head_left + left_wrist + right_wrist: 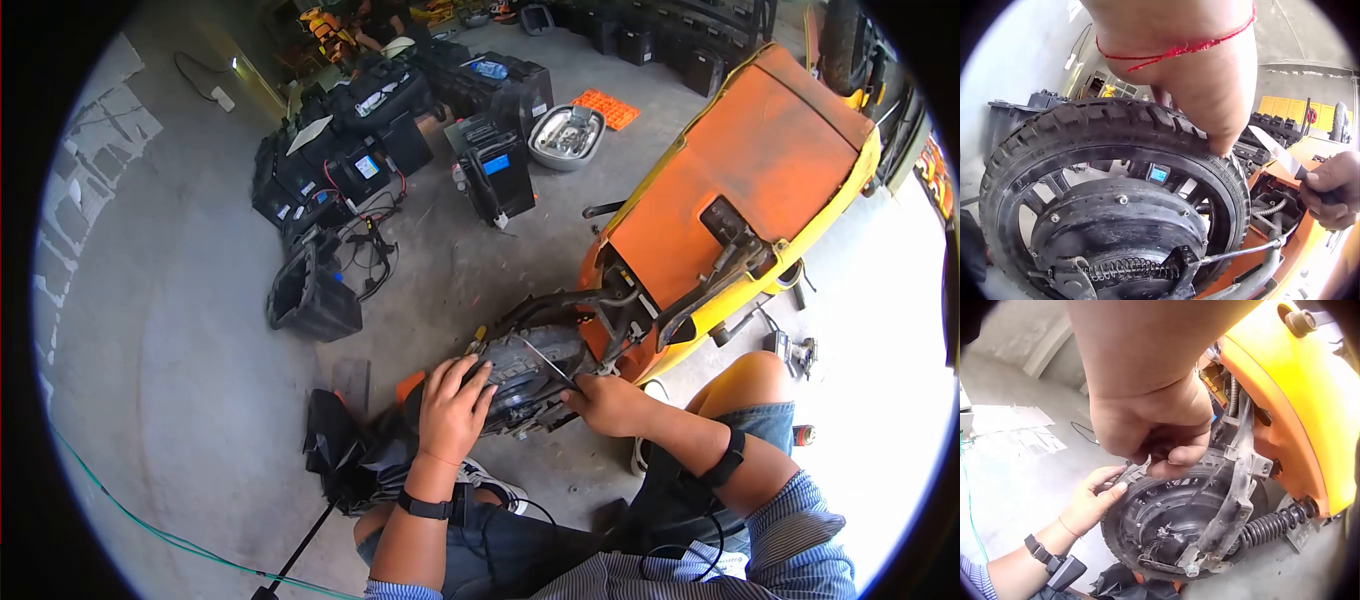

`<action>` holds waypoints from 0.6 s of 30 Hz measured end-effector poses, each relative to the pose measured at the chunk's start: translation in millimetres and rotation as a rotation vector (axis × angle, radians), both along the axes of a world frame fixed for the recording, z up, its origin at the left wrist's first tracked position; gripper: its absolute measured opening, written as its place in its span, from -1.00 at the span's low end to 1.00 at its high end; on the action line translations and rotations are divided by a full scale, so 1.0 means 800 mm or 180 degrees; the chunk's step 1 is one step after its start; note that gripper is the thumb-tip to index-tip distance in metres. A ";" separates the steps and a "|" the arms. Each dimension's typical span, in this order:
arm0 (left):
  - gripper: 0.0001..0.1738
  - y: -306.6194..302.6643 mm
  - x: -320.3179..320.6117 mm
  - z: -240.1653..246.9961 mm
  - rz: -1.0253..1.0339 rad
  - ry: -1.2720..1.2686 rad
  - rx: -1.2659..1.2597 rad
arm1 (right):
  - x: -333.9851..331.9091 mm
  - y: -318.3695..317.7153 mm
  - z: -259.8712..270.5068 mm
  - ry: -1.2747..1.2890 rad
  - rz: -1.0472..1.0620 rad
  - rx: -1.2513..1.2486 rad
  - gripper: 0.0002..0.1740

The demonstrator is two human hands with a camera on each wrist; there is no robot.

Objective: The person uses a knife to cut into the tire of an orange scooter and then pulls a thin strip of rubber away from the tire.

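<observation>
My left hand (452, 408) grips the black knobbly tyre (1085, 115) of a scooter's wheel, with the thumb on the near sidewall and the fingers over the tread. Inside the tyre sits a round black hub motor (1116, 212), with a coil spring (1129, 270) in front of it. My right hand (608, 404) holds a knife by its dark handle. The knife's bright blade (1269, 147) points toward the tyre, beside the wheel's top in the left wrist view. My right fingers hide most of the handle in the right wrist view.
The scooter's orange and yellow body (740, 150) stands right of the wheel. Black battery cases (490, 165) and loose cables are ahead on the floor, near a grey basin (567, 150) and an orange grid (606, 108). A black bag (330, 440) lies left of the wheel.
</observation>
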State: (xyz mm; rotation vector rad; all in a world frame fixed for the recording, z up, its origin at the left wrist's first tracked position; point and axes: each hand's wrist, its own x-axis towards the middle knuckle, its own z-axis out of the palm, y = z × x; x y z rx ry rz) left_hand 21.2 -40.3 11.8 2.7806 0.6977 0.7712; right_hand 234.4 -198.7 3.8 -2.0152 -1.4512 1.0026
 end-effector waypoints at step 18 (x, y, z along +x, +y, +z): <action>-0.77 0.005 0.004 -0.006 0.0065 -0.0097 -0.0027 | -0.036 0.019 -0.035 0.0314 -0.0169 0.0422 -0.70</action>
